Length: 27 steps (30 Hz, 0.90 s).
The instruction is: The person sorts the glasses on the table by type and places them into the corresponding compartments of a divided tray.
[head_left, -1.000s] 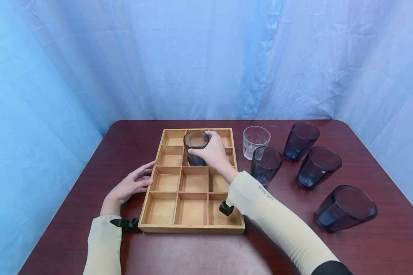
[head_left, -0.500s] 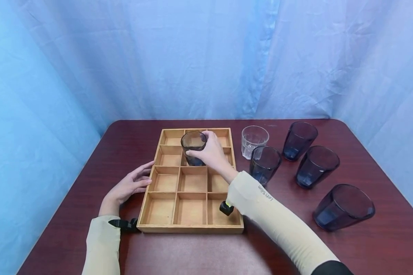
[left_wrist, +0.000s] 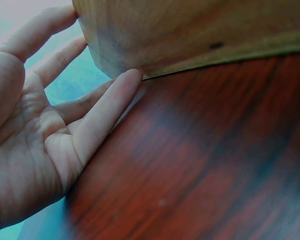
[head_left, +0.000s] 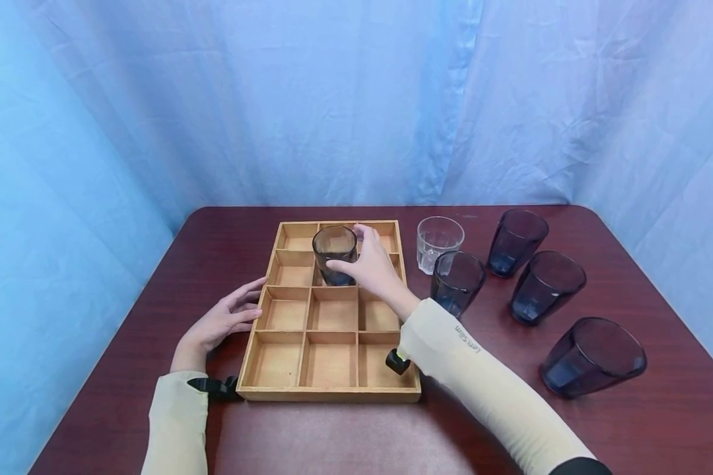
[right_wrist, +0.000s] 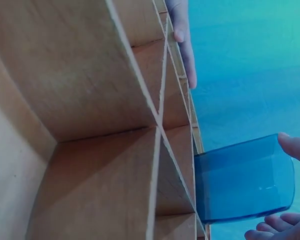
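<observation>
A dark tinted drinking glass [head_left: 335, 249] stands upright in the middle compartment of the second row from the back of a wooden divided tray [head_left: 329, 396]. Around its upper part is my right hand [head_left: 381, 269], thumb spread from the fingers. The right wrist view has the thumb [right_wrist: 293, 146] at the rim of the glass [right_wrist: 245, 177] and the fingers just off its other side. My left hand [head_left: 222, 323] rests beside the tray, with its extended fingers touching the left wall [left_wrist: 205, 35].
Right of the tray stands a clear glass [head_left: 440, 245], with a dark glass [head_left: 458, 284] just in front of it. More dark glasses stand further right, among them one near the front [head_left: 594, 359]. Light blue curtains [head_left: 333, 105] hang behind the table.
My right hand's fingers have parted from the glass and the hand has shifted slightly right. The glass stays in its compartment. My left hand keeps its place at the tray.
</observation>
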Each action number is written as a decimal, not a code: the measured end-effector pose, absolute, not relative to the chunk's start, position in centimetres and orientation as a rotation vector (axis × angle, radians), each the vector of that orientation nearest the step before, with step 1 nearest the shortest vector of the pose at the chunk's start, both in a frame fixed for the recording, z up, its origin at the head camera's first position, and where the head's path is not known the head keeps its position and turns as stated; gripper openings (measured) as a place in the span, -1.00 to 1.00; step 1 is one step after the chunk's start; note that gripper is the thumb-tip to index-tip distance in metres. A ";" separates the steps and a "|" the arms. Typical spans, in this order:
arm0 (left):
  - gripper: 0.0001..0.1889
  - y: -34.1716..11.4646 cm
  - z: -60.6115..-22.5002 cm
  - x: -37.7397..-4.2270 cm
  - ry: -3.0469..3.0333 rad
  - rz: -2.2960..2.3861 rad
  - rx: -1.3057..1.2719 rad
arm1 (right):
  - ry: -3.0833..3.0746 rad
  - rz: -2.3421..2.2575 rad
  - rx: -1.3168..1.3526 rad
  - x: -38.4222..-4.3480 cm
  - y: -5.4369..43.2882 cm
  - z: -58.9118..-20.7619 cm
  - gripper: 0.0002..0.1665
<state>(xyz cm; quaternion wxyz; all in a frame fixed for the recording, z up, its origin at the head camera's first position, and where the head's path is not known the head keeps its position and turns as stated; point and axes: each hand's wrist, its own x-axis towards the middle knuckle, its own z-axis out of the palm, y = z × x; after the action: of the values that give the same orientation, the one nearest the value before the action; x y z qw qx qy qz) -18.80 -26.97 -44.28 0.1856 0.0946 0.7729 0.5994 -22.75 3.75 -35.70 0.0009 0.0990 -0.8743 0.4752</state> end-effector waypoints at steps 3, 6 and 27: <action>-0.25 -27.0 -44.2 -18.8 2.183 1.685 0.265 | -2.729 1.516 0.299 -22.5 4.1 -35.5 0.04; -0.25 -27.0 -44.3 -18.8 2.188 1.681 0.265 | -2.718 1.526 0.285 -22.2 4.5 -35.3 0.01; -0.25 -27.0 -44.2 -18.9 2.198 1.676 0.247 | -2.635 1.700 0.396 -19.2 7.3 -35.1 -0.09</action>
<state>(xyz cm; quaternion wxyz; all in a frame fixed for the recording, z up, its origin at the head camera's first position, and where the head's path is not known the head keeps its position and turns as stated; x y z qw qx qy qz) -18.87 -27.03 -44.21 0.1822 0.0877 0.7788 0.5937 -19.19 7.32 -35.10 -0.0097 0.1251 -0.8337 0.5377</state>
